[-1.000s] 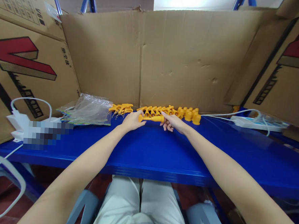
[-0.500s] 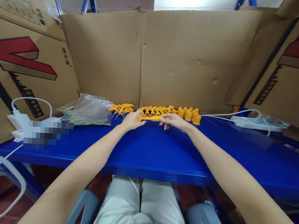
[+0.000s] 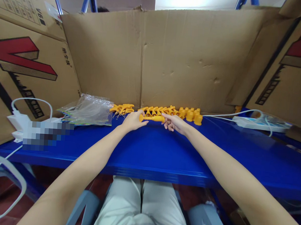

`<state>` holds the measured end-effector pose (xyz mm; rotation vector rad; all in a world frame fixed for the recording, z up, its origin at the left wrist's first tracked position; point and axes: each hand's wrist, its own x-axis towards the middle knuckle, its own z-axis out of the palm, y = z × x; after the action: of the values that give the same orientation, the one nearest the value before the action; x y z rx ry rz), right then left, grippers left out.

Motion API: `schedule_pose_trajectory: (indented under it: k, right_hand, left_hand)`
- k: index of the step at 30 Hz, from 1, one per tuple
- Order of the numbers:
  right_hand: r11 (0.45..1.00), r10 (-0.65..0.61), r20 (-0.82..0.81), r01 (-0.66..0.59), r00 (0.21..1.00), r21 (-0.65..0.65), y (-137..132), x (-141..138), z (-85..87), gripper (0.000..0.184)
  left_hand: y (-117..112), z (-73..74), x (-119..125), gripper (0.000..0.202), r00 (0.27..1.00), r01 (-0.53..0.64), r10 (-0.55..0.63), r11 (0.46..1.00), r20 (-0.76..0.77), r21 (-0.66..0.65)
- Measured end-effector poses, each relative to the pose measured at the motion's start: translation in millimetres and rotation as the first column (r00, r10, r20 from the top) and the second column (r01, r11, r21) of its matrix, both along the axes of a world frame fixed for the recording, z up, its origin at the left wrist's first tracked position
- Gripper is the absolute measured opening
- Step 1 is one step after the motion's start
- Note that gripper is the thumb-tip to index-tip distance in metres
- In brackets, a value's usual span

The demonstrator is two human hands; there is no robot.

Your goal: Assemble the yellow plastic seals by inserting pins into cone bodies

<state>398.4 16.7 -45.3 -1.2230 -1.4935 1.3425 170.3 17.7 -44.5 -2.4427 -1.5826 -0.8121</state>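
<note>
A long yellow plastic handle [image 3: 153,118] lies level between my two hands, just above the blue table, ribbed near its left part. My left hand [image 3: 134,121] grips its left end between thumb and fingers. At its right end my right hand [image 3: 174,123] pinches it, the other fingers curled. Right behind stands a row of yellow plastic parts [image 3: 171,109] with round openings, partly hidden by my hands. Yellow trigger-like pieces with small metal springs [image 3: 122,108] lie left of that row. Several yellow caps [image 3: 198,119] stand to its right.
Clear plastic bags [image 3: 91,110] lie at the left on the blue table [image 3: 163,154]. White chargers and cables [image 3: 24,125] sit at the far left, a white power strip [image 3: 259,123] at the right. Cardboard [image 3: 189,60] walls off the back and both sides.
My right fingers have shifted and closed on the handle's right end. The left hand has barely moved. A dark shape now shows above the cardboard at the back left.
</note>
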Motion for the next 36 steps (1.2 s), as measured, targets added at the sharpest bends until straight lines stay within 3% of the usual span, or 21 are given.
schedule_pose_trajectory:
  k: [7, 10, 12, 14, 17, 19, 21, 24, 32, 36]
  right_hand:
    - [0.996, 0.038, 0.057, -0.033, 0.998, -0.085, -2, 0, 3.5, 0.044]
    - [0.998, 0.059, 0.133, -0.058, 0.989, -0.012, -1, 2, 1.1, 0.048]
    - [0.991, 0.021, 0.194, -0.046, 0.981, 0.127, 0, 4, -1.7, 0.041]
    - [0.938, -0.056, 0.252, -0.035, 0.966, 0.344, 2, 4, -5.0, 0.035]
    - [0.771, -0.164, 0.326, -0.085, 0.931, 0.631, 6, 3, -8.6, 0.037]
    - [0.684, -0.208, 0.375, -0.140, 0.903, 0.716, 8, 2, -9.3, 0.031]
    - [0.650, -0.236, 0.411, -0.172, 0.881, 0.740, 8, 2, -9.1, 0.025]
    - [0.667, -0.230, 0.421, -0.173, 0.877, 0.725, 9, 2, -8.9, 0.025]
    - [0.790, -0.097, 0.362, -0.149, 0.927, 0.594, 16, 7, -12.7, 0.039]
    - [0.826, -0.046, 0.352, -0.162, 0.935, 0.540, 17, 9, -12.7, 0.043]
  left_hand:
    - [2, -0.1, 0, 0.038, 1.000, -0.002, 0.002, 1.000, -0.001, -0.027]
    - [3, -0.1, 0, 0.037, 1.000, -0.002, 0.002, 0.999, 0.004, -0.033]
    - [4, -0.2, -1, 0.037, 1.000, -0.004, 0.004, 0.999, 0.003, -0.036]
    - [4, -0.3, -1, 0.036, 1.000, -0.008, 0.008, 0.999, 0.004, -0.033]
    - [3, -0.2, -1, 0.035, 1.000, -0.005, 0.005, 1.000, 0.014, -0.028]
    - [3, 0.2, 0, 0.035, 1.000, 0.004, -0.003, 1.000, 0.018, -0.030]
    - [2, 0.8, 1, 0.034, 1.000, 0.011, -0.011, 0.999, 0.017, -0.034]
    - [0, 1.9, 1, 0.033, 1.000, 0.017, -0.017, 0.999, 0.011, -0.035]
    - [-4, 3.8, 3, 0.034, 1.000, 0.024, -0.024, 1.000, 0.000, -0.016]
    - [-3, 2.9, 5, 0.034, 0.999, 0.028, -0.027, 0.999, 0.020, -0.034]
